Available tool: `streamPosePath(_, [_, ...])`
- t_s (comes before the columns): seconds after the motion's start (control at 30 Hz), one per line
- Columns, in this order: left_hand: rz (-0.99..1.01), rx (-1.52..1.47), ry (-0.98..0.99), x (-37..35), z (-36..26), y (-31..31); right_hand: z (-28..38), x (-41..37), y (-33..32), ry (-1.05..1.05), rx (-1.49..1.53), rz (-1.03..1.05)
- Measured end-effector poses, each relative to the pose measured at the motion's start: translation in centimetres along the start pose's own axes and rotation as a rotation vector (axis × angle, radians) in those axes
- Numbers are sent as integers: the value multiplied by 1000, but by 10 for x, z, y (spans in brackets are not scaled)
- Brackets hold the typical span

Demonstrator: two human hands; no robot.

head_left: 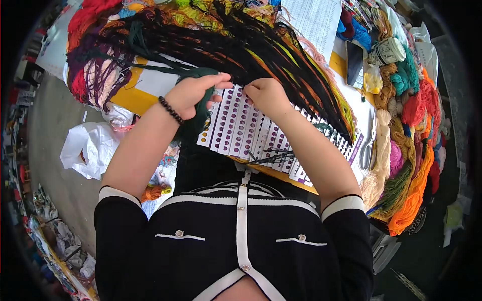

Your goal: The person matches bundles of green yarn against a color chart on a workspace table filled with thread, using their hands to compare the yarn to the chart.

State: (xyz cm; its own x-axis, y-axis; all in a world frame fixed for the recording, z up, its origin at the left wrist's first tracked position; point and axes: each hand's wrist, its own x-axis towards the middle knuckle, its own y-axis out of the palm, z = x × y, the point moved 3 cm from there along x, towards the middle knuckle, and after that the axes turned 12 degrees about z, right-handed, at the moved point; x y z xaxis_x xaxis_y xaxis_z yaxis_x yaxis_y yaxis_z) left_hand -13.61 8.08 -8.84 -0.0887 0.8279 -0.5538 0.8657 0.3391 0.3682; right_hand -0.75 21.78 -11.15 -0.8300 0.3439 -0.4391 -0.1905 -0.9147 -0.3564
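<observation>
Head view: your left hand is partly open, dark green thread looped over it and hanging by the wrist, above the left end of the hole-punched cards. Your right hand has its fingertips pinched together at the cards' upper edge, next to the black thread bundle; can't tell what's in the pinch.

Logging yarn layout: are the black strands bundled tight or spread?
Spread: the black strands fan across the table, with orange and yellow-green yarn showing through gaps between them.
</observation>
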Motion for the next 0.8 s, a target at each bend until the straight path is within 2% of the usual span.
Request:
streamPosePath(0.03, [-20, 22, -56, 5, 1, 0, -2, 5, 1, 1, 3, 1])
streamPosePath(0.2, [-101, 35, -79, 21, 5, 7, -9, 15, 2, 78, 79, 54])
streamPosePath(0.27, [-20, 53, 82, 31, 11, 9, -8, 14, 1, 95, 138, 52])
streamPosePath(0.43, [-92, 273, 174, 47, 15, 7, -3, 9, -3, 133, 305, 42])
streamPosePath(0.53, [-43, 256, 171, 48, 13, 12, -6, 13, 0, 91, 226, 48])
streamPosePath(0.57, [-42, 257, 168, 53, 17, 8, -4, 14, 1, 39, 50, 24])
streamPosePath(0.6, [-67, 371, 131, 60, 25, -1, -1, 14, 1, -15, -128, 1])
streamPosePath(0.67, [-94, 484, 95, 60, 24, -6, -3, 12, 2, -31, -123, -4])
streamPosePath(0.73, [-203, 827, 308, 53, 12, -5, -5, 7, 2, -37, 6, -41])
streamPosePath(0.77, [-202, 826, 307, 48, 9, -4, -8, 6, 2, -36, 6, -40])
streamPosePath(0.8, [-164, 552, 373, 41, 5, -3, -11, 6, 2, -51, 50, -54])
